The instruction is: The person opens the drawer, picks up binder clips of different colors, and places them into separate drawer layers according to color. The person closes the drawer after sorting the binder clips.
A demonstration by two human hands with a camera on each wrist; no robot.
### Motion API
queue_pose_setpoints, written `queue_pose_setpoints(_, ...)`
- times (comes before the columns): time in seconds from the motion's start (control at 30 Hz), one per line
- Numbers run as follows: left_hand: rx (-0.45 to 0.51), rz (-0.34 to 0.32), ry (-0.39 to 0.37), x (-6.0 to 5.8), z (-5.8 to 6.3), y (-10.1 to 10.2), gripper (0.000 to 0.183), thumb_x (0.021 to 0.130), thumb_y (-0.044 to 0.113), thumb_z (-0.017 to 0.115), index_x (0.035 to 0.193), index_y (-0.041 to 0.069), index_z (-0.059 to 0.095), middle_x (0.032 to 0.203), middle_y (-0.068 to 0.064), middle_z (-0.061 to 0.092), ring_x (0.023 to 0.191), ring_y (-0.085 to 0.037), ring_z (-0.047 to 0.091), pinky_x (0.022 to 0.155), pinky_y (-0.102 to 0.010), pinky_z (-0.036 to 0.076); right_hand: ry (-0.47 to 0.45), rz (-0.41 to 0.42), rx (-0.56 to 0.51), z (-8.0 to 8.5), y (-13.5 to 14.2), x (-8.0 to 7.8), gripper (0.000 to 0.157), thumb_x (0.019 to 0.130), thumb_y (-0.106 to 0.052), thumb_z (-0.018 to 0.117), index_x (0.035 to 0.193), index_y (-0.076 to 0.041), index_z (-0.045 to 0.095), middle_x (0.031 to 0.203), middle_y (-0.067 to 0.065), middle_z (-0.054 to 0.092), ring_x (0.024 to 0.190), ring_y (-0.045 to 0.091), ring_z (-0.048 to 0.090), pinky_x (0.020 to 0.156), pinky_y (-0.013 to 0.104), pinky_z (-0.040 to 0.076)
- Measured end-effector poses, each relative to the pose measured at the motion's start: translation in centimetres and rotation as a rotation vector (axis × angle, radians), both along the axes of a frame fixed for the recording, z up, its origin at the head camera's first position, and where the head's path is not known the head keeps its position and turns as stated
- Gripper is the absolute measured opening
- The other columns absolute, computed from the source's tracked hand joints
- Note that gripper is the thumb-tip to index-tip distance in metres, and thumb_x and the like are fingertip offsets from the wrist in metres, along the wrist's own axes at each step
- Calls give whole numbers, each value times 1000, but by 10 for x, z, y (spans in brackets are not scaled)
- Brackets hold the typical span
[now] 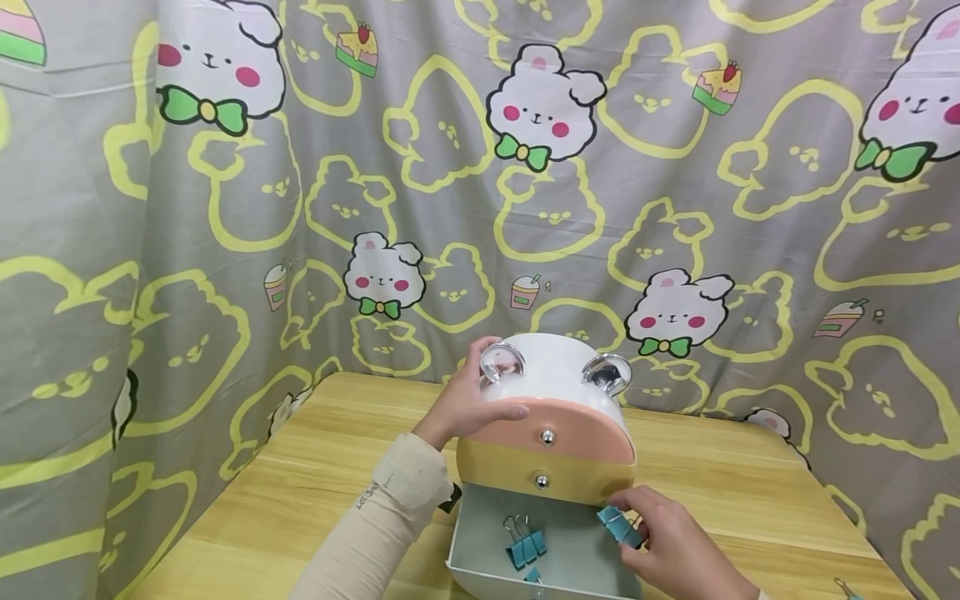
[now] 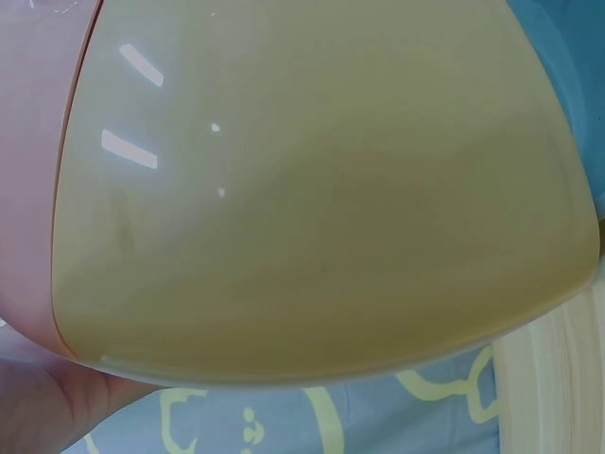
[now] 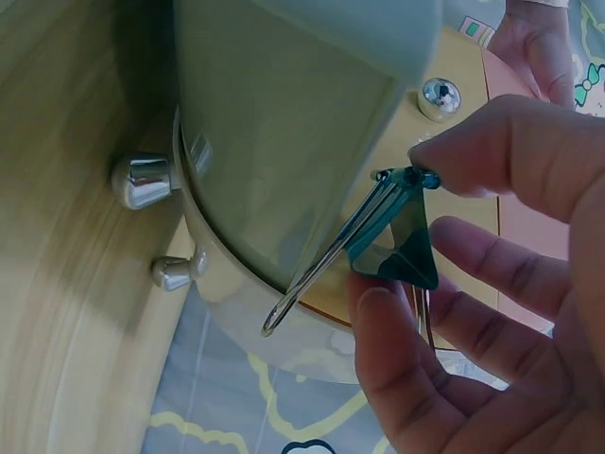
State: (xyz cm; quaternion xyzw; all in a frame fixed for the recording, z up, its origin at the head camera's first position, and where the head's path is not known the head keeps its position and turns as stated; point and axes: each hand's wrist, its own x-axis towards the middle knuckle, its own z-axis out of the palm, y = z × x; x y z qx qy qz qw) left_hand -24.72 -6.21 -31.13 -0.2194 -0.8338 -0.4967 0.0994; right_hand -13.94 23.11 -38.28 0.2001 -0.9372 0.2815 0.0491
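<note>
A small rounded storage box with a white top, silver ears and pink and yellow drawer fronts stands on the table. Its bottom drawer is pulled out, with teal binder clips lying inside. My left hand grips the box's upper left, thumb across the pink front. Over the drawer's right side, my right hand pinches a teal binder clip between thumb and fingers, its wire handles showing in the right wrist view. The yellow drawer front fills most of the left wrist view.
The wooden table extends to both sides of the box. Another clip lies near the lower right edge of the head view. Behind the table hangs a grey patterned curtain. A small dark object shows beside the left sleeve.
</note>
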Motion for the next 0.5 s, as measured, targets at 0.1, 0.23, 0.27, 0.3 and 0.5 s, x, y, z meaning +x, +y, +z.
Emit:
queue_pose_setpoints(0.1,-3,2,2,0,0,0,105,64,36,89,146,28,24,133,-13,48,119,-28,49,99,-49,38,-2,2,-2,0,-1,0,41,73,-5,77,110,-12,63,103,-3,60,71,4,50,62,24,49)
queue_pose_setpoints(0.23,1,-1,-1,0,1,0,105,64,36,89,146,28,24,133,-12,48,119,-27,49,99,-48,38,23,17,-11,1,-3,1,40,72,-5,76,110,-12,63,102,-3,59,71,3,49,61,24,49)
queue_pose_setpoints(0.27,3,-3,-1,0,1,0,105,64,35,89,146,28,24,133,-12,48,119,-27,49,99,-48,38,24,20,-14,2,-3,1,40,72,-5,76,110,-12,63,102,-4,59,71,3,49,61,24,49)
queue_pose_setpoints(0.3,4,-3,-2,0,1,0,105,64,35,89,146,28,24,133,-12,48,119,-27,49,99,-48,38,25,27,-20,3,-3,2,40,72,-5,76,110,-12,63,101,-4,59,71,4,49,61,24,49)
queue_pose_setpoints(0.5,-1,6,-5,0,0,0,106,63,36,89,147,27,24,132,-13,48,118,-28,49,99,-48,39,12,66,-37,5,-5,3,39,74,-6,77,110,-13,63,97,-5,56,71,4,48,59,24,47)
